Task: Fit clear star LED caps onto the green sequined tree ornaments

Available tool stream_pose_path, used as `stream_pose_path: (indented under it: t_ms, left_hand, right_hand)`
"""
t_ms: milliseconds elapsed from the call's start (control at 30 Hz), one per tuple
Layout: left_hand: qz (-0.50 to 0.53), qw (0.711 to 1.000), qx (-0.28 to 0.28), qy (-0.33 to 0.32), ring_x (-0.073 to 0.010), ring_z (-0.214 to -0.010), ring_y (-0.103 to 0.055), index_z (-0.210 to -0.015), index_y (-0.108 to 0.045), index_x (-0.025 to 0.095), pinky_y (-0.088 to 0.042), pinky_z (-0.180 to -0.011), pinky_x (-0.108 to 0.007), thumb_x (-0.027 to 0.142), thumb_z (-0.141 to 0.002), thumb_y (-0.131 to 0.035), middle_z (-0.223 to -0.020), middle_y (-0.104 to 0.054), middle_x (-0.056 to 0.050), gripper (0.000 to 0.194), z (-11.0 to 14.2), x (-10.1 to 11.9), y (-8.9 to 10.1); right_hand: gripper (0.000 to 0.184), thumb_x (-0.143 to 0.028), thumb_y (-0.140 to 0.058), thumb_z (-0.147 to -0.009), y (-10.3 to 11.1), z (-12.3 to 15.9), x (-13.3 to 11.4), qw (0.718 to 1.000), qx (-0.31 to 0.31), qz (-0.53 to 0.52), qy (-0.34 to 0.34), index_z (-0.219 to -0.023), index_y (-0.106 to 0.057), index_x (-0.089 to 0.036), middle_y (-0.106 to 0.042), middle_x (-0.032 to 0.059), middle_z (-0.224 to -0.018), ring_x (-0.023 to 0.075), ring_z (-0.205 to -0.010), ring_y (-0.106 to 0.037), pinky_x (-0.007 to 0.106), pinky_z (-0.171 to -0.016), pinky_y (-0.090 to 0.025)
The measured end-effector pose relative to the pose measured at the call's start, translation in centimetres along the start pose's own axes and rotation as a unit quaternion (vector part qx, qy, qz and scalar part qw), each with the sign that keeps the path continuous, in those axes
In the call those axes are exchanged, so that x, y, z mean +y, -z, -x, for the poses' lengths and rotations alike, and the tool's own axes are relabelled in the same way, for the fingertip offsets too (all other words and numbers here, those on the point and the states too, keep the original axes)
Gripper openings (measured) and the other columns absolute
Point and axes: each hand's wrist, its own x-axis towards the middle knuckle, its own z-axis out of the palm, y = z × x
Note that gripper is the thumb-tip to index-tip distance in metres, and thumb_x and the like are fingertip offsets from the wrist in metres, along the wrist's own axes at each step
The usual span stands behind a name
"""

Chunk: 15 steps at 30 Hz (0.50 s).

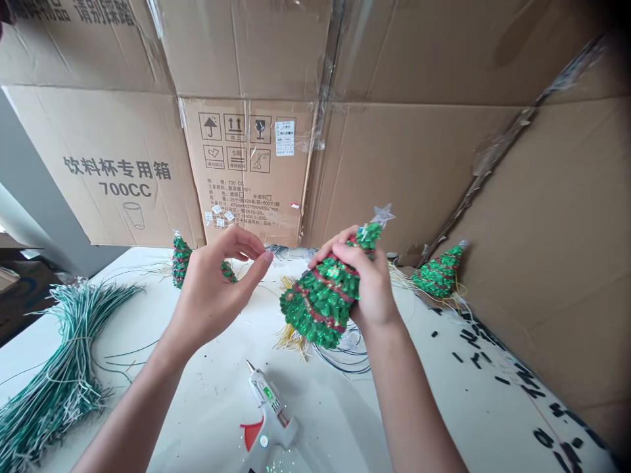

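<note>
My right hand (369, 276) is wrapped round a small Christmas tree (320, 299) of glittery green with red garland strands. The tree tilts, its clear star (383, 215) pointing up and right and its wide base down and left. To the left, my left hand (221, 282) is raised apart from the tree, thumb and forefinger tips together in a pinch. Whatever lies between those fingertips is too small to make out. Below both hands a white glue gun (269, 410) with a red trigger lies on the white table (197, 407).
Another small tree (181, 259) stands behind my left hand, and one more (440, 270) leans at the right. A bundle of green wires (73, 348) covers the left side. Black bits (480, 358) are scattered at right. Cardboard boxes (246, 164) wall the back.
</note>
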Motion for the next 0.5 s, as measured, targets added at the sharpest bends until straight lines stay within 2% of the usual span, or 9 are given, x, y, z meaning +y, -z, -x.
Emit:
stream_pose_path:
  t_ms: [100,300,400,500]
  left_hand:
    - [0.029,1.000,-0.008,0.004,-0.0166,-0.086,-0.070,-0.096,-0.071,0.023,-0.055,-0.083,-0.032,0.034,-0.099,-0.077,-0.094,-0.075,-0.001,0.013,0.1,0.1,0.1]
    - [0.047,0.999,0.006,-0.011,-0.0147,-0.083,-0.067,-0.094,-0.073,0.023,-0.053,-0.081,-0.032,0.034,-0.101,-0.077,-0.090,-0.074,0.000,0.013,0.7,1.4,-0.5]
    - [0.048,0.998,-0.010,-0.032,-0.0142,-0.084,-0.067,-0.098,-0.076,0.024,-0.053,-0.081,-0.031,0.033,-0.102,-0.076,-0.092,-0.076,0.000,0.010,0.9,2.0,-1.0]
    - [0.064,0.996,-0.029,-0.048,-0.0147,-0.088,-0.068,-0.106,-0.077,0.024,-0.054,-0.083,-0.031,0.031,-0.102,-0.077,-0.098,-0.077,-0.001,0.008,1.2,2.3,-1.2]
  right_hand:
    - [0.018,-0.026,-0.077,-0.090,-0.4,0.3,0.3,0.998,-0.053,-0.005,-0.019,-0.086,-0.060,-0.026,-0.072,-0.0039,-0.073,0.0203,-0.072,-0.074,0.036,-0.071,-0.060]
    - [0.017,-0.026,-0.076,-0.094,-0.1,0.5,0.3,0.997,-0.077,-0.019,-0.020,-0.091,-0.059,-0.027,-0.073,-0.0045,-0.076,0.0196,-0.072,-0.074,0.036,-0.073,-0.060]
    - [0.021,-0.028,-0.082,-0.091,-0.1,0.7,0.1,0.994,-0.107,0.027,-0.025,-0.092,-0.061,-0.026,-0.073,-0.0043,-0.078,0.0187,-0.070,-0.071,0.034,-0.071,-0.059]
    - [0.023,-0.022,-0.087,-0.086,-0.5,1.0,-0.2,0.984,-0.148,0.101,-0.016,-0.090,-0.065,-0.025,-0.070,-0.0040,-0.080,0.0173,-0.075,-0.068,0.031,-0.074,-0.057]
